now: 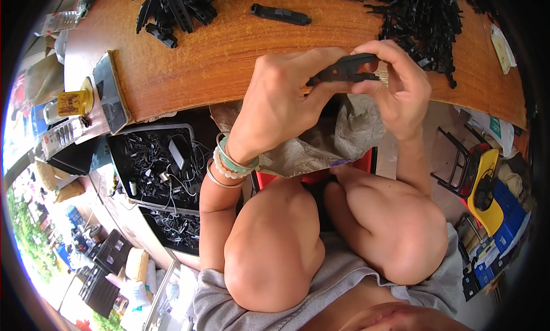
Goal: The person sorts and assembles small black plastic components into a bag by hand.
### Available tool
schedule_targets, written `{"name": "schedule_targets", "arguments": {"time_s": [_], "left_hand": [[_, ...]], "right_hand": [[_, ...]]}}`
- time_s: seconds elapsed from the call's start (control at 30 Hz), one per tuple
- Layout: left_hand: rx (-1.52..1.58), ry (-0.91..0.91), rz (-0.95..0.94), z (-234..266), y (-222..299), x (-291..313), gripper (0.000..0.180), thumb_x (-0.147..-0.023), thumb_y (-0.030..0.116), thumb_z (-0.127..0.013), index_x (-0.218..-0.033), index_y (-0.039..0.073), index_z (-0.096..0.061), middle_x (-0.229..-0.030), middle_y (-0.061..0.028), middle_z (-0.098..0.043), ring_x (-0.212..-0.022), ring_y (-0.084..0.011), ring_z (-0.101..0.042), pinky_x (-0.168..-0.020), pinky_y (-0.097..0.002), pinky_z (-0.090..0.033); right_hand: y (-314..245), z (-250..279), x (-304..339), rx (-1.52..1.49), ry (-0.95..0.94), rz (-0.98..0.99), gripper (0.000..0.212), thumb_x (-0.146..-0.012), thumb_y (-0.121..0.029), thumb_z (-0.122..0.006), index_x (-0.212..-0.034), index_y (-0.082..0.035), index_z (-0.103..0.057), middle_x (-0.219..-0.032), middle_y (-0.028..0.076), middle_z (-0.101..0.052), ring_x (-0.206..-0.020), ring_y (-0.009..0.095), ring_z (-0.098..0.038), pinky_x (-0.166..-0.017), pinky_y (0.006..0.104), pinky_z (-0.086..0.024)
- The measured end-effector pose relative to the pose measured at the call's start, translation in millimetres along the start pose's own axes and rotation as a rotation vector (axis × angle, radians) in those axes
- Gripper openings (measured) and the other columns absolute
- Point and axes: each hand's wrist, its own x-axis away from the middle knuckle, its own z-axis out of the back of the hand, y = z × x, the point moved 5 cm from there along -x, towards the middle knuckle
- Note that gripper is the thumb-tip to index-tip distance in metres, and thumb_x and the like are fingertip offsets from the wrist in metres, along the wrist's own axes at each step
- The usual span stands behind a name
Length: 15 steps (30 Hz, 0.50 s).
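Observation:
Between both hands, above the near edge of the wooden table (189, 79), I hold a flat black plastic part (345, 68) with a notch at its right end. My left hand (286, 93) pinches its left end between thumb and fingers. My right hand (401, 84) grips the notched right end, thumb below and index finger above. A similar long black part (281, 14) lies alone on the table beyond my hands. Loose black parts are heaped at the far left (177, 7), and a larger pile of thin black pieces (424, 24) is at the far right.
A woven sack (298, 156) hangs open under the table edge above my lap. Black bins (154, 165) of black parts and white cables stand at lower left. A dark flat slab (112, 93) and yellow tape roll (74, 103) lie at the table's left. A yellow stool (487, 187) is at right.

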Motion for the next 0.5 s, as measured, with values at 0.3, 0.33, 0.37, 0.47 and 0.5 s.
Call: {"name": "schedule_targets", "arguments": {"time_s": [0.3,0.33,0.37,0.47,0.5], "left_hand": [[0.005,-0.016,0.01,-0.8,-1.2,-1.8,0.023,-0.075,0.007,-0.071,-0.097,0.002,-0.067,-0.074,-0.0158,-0.064,-0.059,-0.0315,-0.062,-0.055,-0.0338,-0.049],[0.005,-0.016,0.011,0.1,-1.1,-1.8,0.023,-0.075,0.007,-0.071,-0.097,0.002,-0.067,-0.074,-0.0158,-0.064,-0.059,-0.0315,-0.062,-0.055,-0.0338,-0.049],[0.018,-0.015,0.013,1.1,-1.2,-1.9,0.023,-0.075,0.007,-0.071,-0.097,0.002,-0.067,-0.075,-0.0159,-0.065,-0.059,-0.0315,-0.062,-0.055,-0.0338,-0.049],[0.036,-0.019,0.028,0.8,-2.9,-1.1,0.023,-0.075,0.007,-0.071,-0.097,0.001,-0.067,-0.075,-0.016,-0.065,-0.06,-0.0315,-0.063,-0.056,-0.0336,-0.05],[0.042,-0.024,0.041,0.1,-3.9,-1.0,0.023,-0.075,0.007,-0.071,-0.097,0.0,-0.067,-0.076,-0.016,-0.065,-0.061,-0.0316,-0.063,-0.057,-0.0334,-0.05]], "right_hand": [[2.7,1.1,4.3,-0.024,0.049,-0.045,0.024,-0.07,-0.002,-0.075,-0.092,0.001,-0.066,-0.079,0.007,-0.063,-0.069,0.014,-0.057,-0.063,0.0251,-0.044],[2.5,1.1,4.2,-0.019,0.047,-0.053,0.024,-0.07,-0.002,-0.075,-0.092,0.001,-0.066,-0.078,0.007,-0.063,-0.068,0.014,-0.056,-0.062,0.025,-0.044],[1.9,2.8,4.1,-0.019,0.047,-0.053,0.024,-0.07,-0.002,-0.075,-0.092,0.001,-0.066,-0.078,0.007,-0.063,-0.068,0.014,-0.056,-0.062,0.025,-0.044],[3.0,2.9,4.9,0.023,-0.085,-0.081,0.029,-0.075,0.0,-0.073,-0.1,0.007,-0.062,-0.096,0.012,-0.064,-0.084,0.016,-0.057,-0.077,0.0261,-0.045],[4.4,3.2,5.4,0.028,-0.097,-0.099,0.028,-0.075,-0.002,-0.074,-0.099,0.007,-0.063,-0.094,0.011,-0.064,-0.083,0.016,-0.057,-0.075,0.0263,-0.044]]}}
